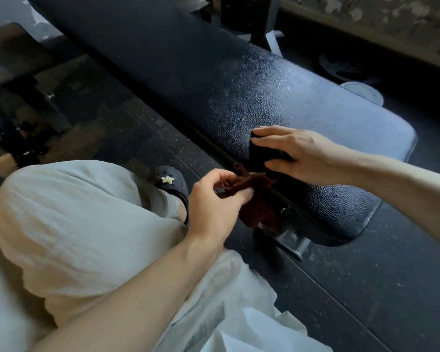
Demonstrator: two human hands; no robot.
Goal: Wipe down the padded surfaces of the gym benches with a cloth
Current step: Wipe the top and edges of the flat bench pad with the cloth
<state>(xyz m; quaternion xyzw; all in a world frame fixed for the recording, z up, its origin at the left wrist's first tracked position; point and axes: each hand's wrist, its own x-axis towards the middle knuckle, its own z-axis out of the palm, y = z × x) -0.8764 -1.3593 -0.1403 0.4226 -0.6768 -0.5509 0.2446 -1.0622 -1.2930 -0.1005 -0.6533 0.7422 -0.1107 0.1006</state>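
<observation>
A long black padded bench [239, 80] runs from the upper left to the right, its textured pad shiny with light. A dark reddish-brown cloth [254, 199] hangs over the pad's near edge. My left hand [214, 196] pinches the cloth at that edge. On the pad just above it, my right hand [297, 153] grips a small black object [258, 156], thumb on one side and fingers on the other. What the black object is cannot be told.
My knee in light trousers [74, 224] and a dark clog [174, 184] are at the left, close to the bench. The bench's metal foot [290, 246] sits below the pad's end. Weight plates [361, 92] lie on the dark rubber floor [366, 288] beyond. Another bench frame [18, 80] stands at the far left.
</observation>
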